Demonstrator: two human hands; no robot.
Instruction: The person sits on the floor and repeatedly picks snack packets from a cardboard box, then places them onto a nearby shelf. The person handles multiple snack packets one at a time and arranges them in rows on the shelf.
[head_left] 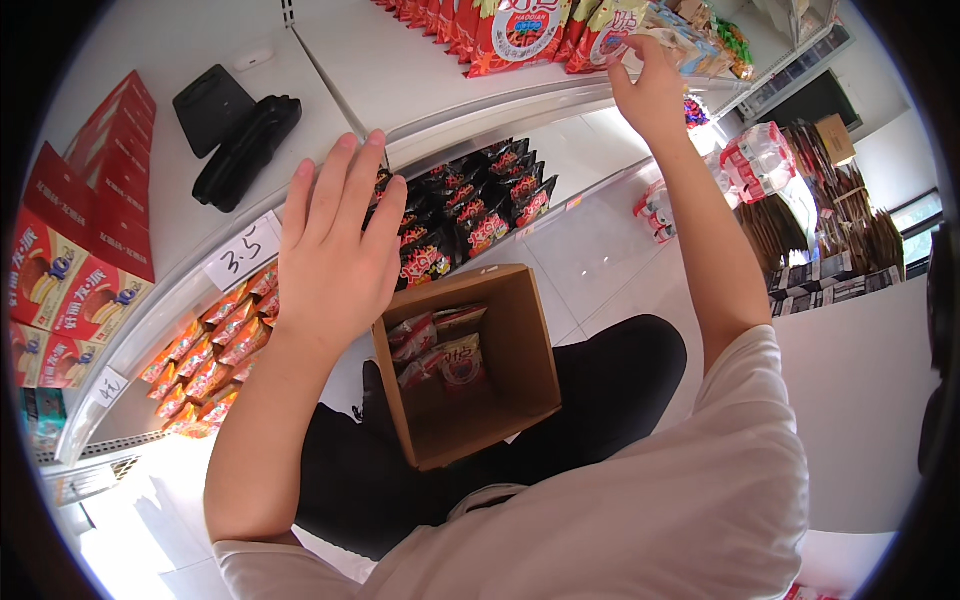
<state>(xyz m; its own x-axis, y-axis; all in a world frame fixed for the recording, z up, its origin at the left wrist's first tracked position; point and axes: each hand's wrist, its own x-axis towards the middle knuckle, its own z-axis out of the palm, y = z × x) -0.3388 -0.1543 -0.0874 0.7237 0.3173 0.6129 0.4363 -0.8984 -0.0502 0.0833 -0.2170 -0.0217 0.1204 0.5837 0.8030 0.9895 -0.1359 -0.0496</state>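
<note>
My left hand (pixel 335 235) is raised with its fingers stretched out, at the front edge of the white shelf (pixel 440 85), and holds nothing. My right hand (pixel 650 95) reaches to the upper shelf. Its thumb and index finger are apart against the front of a red-and-cream snack bag (pixel 605 42) at the end of a row of like bags (pixel 520 35); its other fingers are partly hidden. Between my legs an open cardboard box (pixel 430 445) is tilted toward me, with several small snack packs (pixel 461 361) inside.
Lower down are black snack packs (pixel 465 205) and orange packs (pixel 215 365). Red boxes (pixel 75 285) and a black case (pixel 247 150) stand on the left shelf. Further right are wrapped red-and-white bottles (pixel 755 165) and stacked cartons (pixel 830 200).
</note>
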